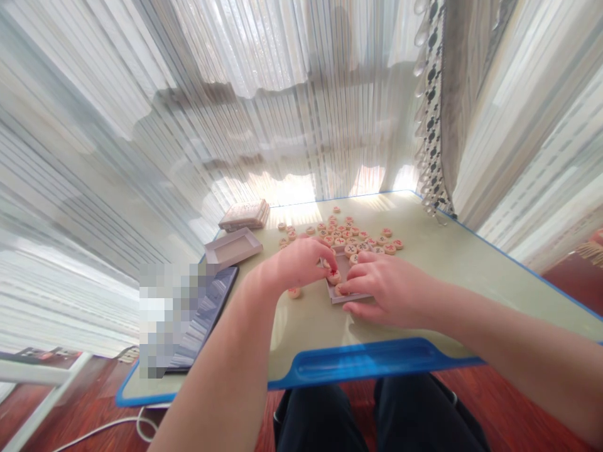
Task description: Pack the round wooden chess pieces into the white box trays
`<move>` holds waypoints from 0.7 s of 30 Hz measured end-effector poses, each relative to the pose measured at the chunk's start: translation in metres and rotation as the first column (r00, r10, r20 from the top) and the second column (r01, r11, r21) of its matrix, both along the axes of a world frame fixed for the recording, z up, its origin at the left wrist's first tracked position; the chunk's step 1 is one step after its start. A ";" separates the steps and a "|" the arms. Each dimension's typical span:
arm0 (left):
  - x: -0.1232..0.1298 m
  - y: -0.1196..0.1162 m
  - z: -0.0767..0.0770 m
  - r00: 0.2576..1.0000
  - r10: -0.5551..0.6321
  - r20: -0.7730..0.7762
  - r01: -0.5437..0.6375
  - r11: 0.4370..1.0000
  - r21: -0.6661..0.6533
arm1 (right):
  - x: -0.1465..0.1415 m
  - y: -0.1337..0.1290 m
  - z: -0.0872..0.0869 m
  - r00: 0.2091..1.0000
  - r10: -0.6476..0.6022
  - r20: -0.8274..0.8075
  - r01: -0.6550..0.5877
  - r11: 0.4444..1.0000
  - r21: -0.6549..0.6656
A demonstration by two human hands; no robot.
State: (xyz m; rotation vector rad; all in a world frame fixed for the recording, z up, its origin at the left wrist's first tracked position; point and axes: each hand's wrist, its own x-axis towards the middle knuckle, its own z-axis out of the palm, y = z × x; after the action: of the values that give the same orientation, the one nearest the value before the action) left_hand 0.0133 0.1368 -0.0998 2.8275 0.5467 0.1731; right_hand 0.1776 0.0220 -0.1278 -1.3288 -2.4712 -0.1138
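A shallow open box (349, 300) lies near the middle of the table with several round Chinese chess pieces in it. My left hand (304, 262) reaches over the box's left side, fingertips pinched at a red-marked Chinese chess piece (334, 277). My right hand (389, 285) lies across the box's right side with its fingers apart and stretched. One of its fingertips touches another chess piece (339, 289) at the box's near left corner. Black-marked pieces (350, 250) sit at the far side of the box. The right hand partly hides the box's inside.
Loose chess pieces (332, 226) are scattered beyond the box, and a single piece (294, 292) lies left of it. An empty lid (233, 248), a stacked package (244, 214) and a tablet (207, 320) are at the left. Blue trim (367, 363) edges the table; curtains hang behind.
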 end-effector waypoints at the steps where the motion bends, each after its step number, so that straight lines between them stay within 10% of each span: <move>1: 0.000 0.000 0.000 1.000 -0.003 0.001 0.003 1.000 -0.005 | 0.000 0.000 -0.001 1.000 0.003 -0.001 -0.003 1.000 -0.003; 21: -0.001 0.000 0.001 1.000 -0.019 -0.003 0.019 0.999 0.032 | 0.000 0.001 -0.002 0.997 0.034 -0.063 -0.038 0.998 -0.051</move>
State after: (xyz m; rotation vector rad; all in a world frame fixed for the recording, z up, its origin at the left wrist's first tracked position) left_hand 0.0122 0.1366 -0.0984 2.8638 0.5221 0.1759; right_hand 0.1774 0.0230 -0.1297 -1.2877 -2.4599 0.0009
